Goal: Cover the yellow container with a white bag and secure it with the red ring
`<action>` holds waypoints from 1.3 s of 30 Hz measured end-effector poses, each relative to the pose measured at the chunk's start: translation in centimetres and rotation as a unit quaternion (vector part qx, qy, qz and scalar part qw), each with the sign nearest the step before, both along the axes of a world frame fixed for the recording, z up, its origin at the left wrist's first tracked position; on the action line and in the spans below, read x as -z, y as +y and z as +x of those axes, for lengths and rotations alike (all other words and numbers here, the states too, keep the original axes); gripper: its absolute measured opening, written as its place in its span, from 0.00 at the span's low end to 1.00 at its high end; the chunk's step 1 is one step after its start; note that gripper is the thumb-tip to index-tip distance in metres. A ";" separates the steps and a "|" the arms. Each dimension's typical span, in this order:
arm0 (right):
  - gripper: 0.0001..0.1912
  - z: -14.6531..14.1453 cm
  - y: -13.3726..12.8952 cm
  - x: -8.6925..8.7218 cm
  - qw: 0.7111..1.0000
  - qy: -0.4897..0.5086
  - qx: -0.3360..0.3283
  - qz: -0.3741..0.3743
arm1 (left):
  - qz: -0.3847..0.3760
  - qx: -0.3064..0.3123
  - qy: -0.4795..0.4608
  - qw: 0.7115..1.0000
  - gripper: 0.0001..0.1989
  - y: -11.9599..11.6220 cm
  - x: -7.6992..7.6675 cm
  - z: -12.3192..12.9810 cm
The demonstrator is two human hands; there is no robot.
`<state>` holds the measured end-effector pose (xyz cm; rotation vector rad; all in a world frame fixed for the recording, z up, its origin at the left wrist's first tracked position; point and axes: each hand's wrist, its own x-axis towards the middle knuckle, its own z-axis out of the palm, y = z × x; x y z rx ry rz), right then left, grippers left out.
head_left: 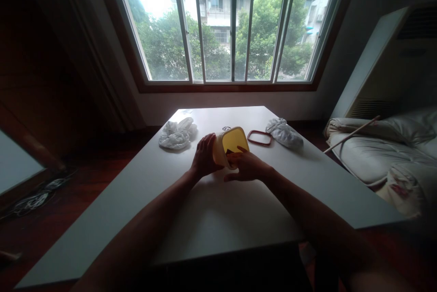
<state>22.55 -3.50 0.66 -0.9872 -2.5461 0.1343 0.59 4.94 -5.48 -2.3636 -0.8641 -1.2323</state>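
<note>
A yellow container (239, 138) is tilted over the white table, its open mouth turned toward the right. My left hand (204, 156) grips its left side and underside. At the mouth is my right hand (246, 163), with some fingers reaching inside near a small dark thing (229, 151) and the others spread outside. Whether those inner fingers hold anything is hidden. A reddish-brown rectangular ring (259, 138), looking like a lid frame, lies flat on the table just right of the container.
On the white table (136, 205), a crumpled plastic bag (175, 135) lies at left and another bag (285, 133) at right. A small dark coil (226, 128) sits behind the container. Beyond the right edge are a cushioned seat (362, 146) and a stick (351, 135).
</note>
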 end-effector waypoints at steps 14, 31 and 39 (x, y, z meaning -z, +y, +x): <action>0.31 -1.0 -0.9 -0.4 1.000 -0.007 -0.023 -0.001 | -0.007 -0.005 -0.007 1.000 0.64 0.1 0.0 -0.2; 0.28 0.5 -0.5 -0.9 0.999 0.029 0.028 0.004 | -0.020 -0.018 -0.014 1.000 0.67 0.3 0.2 -0.2; 0.26 0.3 -1.5 -1.9 0.999 0.052 -0.002 0.006 | -0.046 -0.035 -0.037 0.998 0.67 0.4 0.3 -0.4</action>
